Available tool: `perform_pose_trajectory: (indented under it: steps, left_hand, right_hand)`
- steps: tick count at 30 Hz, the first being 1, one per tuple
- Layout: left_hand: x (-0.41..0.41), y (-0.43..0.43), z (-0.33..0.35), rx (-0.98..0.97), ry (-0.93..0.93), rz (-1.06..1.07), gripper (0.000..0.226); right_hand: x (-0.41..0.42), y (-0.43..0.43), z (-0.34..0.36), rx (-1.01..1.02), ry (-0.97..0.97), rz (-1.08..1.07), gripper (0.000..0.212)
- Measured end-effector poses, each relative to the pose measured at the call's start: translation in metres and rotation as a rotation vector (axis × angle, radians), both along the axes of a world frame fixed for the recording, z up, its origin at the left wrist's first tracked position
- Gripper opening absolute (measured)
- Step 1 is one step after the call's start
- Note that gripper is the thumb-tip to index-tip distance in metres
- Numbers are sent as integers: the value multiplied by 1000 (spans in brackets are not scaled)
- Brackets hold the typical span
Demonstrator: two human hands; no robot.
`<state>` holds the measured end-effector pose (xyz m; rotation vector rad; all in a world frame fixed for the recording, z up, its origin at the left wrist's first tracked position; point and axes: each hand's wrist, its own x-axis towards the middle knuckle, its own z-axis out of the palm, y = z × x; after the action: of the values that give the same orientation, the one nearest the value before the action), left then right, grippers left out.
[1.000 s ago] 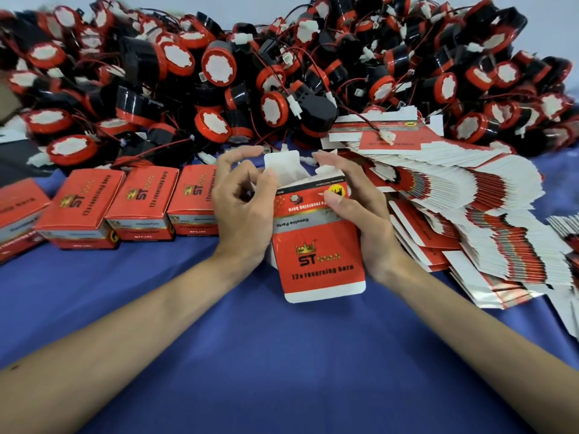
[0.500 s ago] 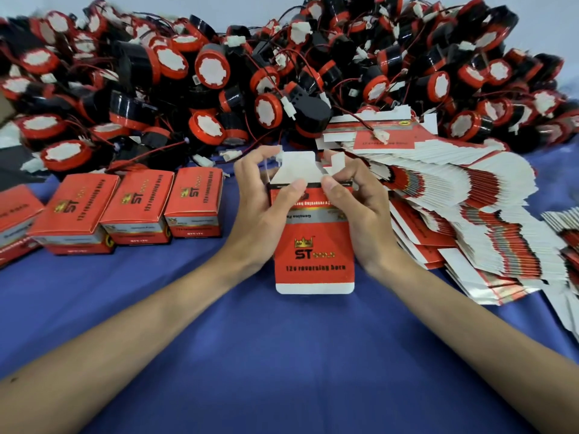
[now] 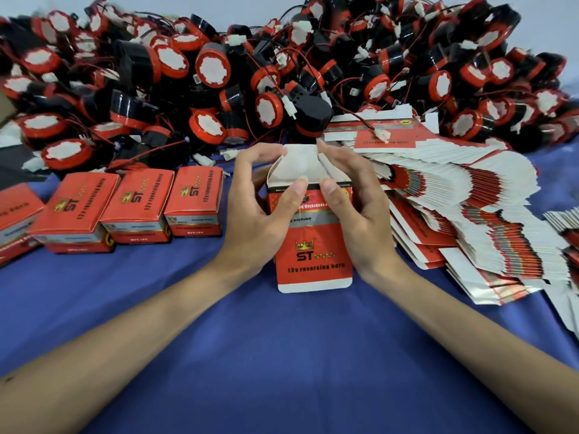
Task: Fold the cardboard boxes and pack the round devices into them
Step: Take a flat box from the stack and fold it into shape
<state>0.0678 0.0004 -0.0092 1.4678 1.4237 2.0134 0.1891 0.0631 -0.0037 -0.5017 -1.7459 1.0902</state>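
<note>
I see the left hand point(image 3: 260, 214) and right hand point(image 3: 354, 214) curled round the half-folded box point(image 3: 313, 255) at centre, thumbs pinching its top edge. Just behind it is a heap of round devices point(image 3: 282, 73). Finished boxes point(image 3: 141, 205) sit to the left and flat blanks point(image 3: 470, 198) fan out to the right. A blue cloth point(image 3: 282, 355) lies beneath, with a pale wall point(image 3: 219, 7) beyond.

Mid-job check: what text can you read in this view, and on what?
"ST": held box, red face, under a crown.
"12v reversing horn": same face, below it.
"ST", "12v reversing horn": tops of the finished boxes.
Grey-band print, front labels, flat blanks: too blurred to read.
</note>
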Motion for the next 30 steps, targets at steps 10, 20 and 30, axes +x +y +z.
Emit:
perform_pose_trajectory:
  steps: [10, 20, 30]
  left_hand:
    - [-6, 2, -1, -34, 10, -90, 35]
    - [-5, 5, -1, -164, -76, -101, 24]
    - [-5, 4, 1, -284, -7, -130, 33]
  right_hand:
    - [-3, -7, -3, 12, 108, -96, 39]
    - [1, 2, 1, -209, -49, 22, 39]
    - [-1, 2, 0, -149, -85, -104, 10]
